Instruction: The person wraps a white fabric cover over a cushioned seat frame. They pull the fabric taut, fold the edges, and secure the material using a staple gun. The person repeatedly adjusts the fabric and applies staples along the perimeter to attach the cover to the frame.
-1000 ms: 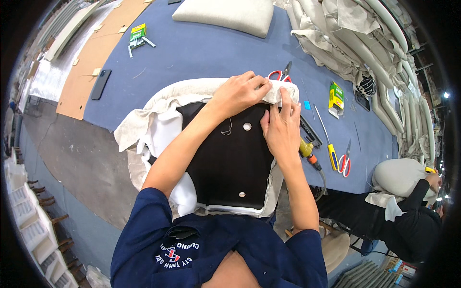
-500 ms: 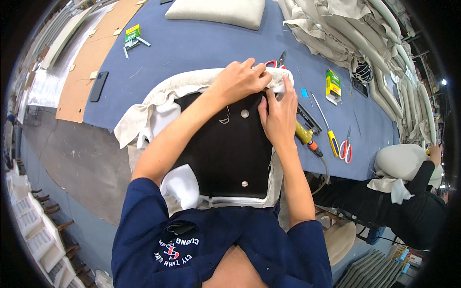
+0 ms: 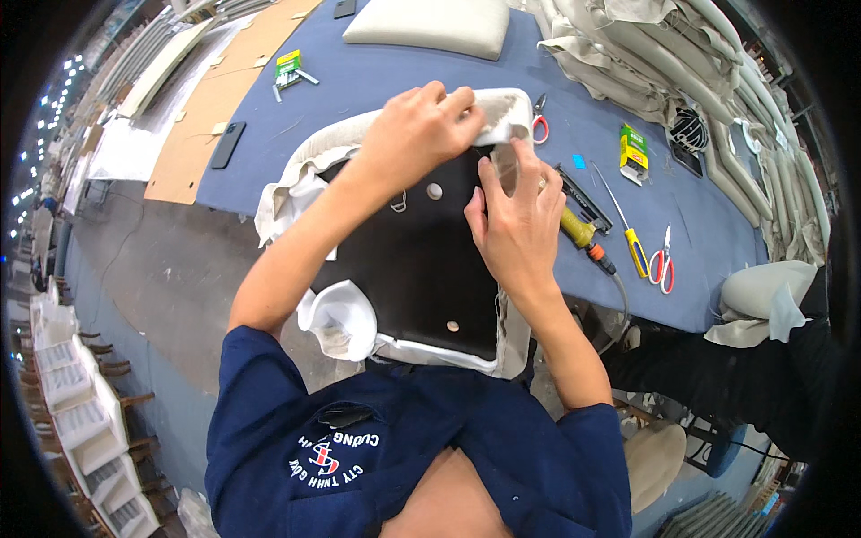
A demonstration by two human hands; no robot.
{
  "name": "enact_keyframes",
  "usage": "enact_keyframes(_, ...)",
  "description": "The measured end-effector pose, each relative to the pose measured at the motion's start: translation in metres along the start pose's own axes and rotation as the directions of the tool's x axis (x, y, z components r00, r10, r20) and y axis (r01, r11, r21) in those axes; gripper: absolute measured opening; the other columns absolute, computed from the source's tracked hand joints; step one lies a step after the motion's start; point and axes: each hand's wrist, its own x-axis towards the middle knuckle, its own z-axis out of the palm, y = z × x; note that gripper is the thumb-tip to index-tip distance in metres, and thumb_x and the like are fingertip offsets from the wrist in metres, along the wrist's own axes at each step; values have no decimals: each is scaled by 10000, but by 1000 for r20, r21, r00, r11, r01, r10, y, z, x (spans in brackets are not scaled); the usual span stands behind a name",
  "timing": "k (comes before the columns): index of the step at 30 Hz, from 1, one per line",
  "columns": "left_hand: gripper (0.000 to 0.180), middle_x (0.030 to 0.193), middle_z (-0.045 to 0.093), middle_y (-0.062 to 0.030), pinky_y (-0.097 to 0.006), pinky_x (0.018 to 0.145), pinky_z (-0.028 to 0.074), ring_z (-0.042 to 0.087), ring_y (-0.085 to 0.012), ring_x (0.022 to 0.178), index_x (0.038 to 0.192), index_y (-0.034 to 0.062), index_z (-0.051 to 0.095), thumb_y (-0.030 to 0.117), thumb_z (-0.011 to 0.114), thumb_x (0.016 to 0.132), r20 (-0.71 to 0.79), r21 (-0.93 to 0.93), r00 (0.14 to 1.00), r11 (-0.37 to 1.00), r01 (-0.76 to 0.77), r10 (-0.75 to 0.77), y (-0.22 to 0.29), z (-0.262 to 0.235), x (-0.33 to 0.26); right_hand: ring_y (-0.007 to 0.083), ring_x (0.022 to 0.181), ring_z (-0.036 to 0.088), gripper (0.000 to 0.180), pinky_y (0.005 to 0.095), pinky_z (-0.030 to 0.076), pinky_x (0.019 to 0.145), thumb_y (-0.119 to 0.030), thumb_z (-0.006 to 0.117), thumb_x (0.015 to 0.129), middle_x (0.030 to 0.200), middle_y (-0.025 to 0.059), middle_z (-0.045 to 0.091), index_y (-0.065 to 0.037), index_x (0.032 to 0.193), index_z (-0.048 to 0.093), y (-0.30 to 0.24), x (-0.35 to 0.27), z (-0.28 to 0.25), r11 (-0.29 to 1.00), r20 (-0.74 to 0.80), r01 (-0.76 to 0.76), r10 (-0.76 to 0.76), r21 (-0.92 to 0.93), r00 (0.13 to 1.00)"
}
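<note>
An upholstered seat (image 3: 421, 260) lies underside up before me, black on this face, with white buttons and a small loop. Beige fabric cover (image 3: 314, 148) wraps its far and right edges, and white padding (image 3: 348, 318) bulges out at the left. At the far right corner, my left hand (image 3: 421, 130) is closed on the cover's edge, lifting it; its fingertips are partly hidden. Against the same corner, my right hand (image 3: 520, 211) has bent fingers gripping the fabric, the thumb lying over the black underside.
Right of the seat lie a staple gun (image 3: 581, 231) with a hose, a yellow-handled screwdriver (image 3: 635, 251), scissors (image 3: 662, 264) and a staple box (image 3: 633, 154). Red-handled snips (image 3: 540, 125) lie beyond the corner. A finished cushion (image 3: 430, 25), piled covers (image 3: 628, 63) and a phone (image 3: 228, 145) share the blue table (image 3: 359, 76).
Both hands and the seat's far corner have shifted slightly farther away and left. The cover edge at the corner is now pulled up, and my right hand has turned more over it.
</note>
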Motion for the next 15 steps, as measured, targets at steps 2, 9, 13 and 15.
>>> enact_keyframes(2,285,1026,676,-22,-366,681,597,702,-210,888,1052,105,690,69,727,772,24,-3,998,999,54,-53,-2,-11,-9,389,1208,521,366,505,466,959,-165,813,791,1427,181,483,-98,1145,749,1,0,-8,996,-25,24,-22,81,999)
enact_keyframes(9,322,964,685,-36,-380,717,583,716,-258,863,1066,120,702,94,812,765,-90,-71,991,993,96,-102,-10,-34,-17,546,1168,594,883,543,496,1006,-345,861,860,1256,322,597,4,1499,362,10,69,1,795,100,-169,137,583,986)
enact_keyframes(13,238,895,691,-11,-379,689,571,711,-236,827,990,130,739,131,822,767,-184,21,967,983,184,-177,-35,-54,-31,586,1053,665,858,578,555,913,-309,807,899,1181,375,650,-2,1538,324,-13,105,9,869,193,-124,33,479,981)
enact_keyframes(15,234,871,687,3,-378,687,571,704,-220,807,965,139,743,149,835,751,-285,75,942,976,204,-175,-36,-73,-48,583,1052,669,807,595,563,915,-303,787,905,1164,394,630,-39,1521,336,-37,115,-9,900,221,-96,-1,425,975)
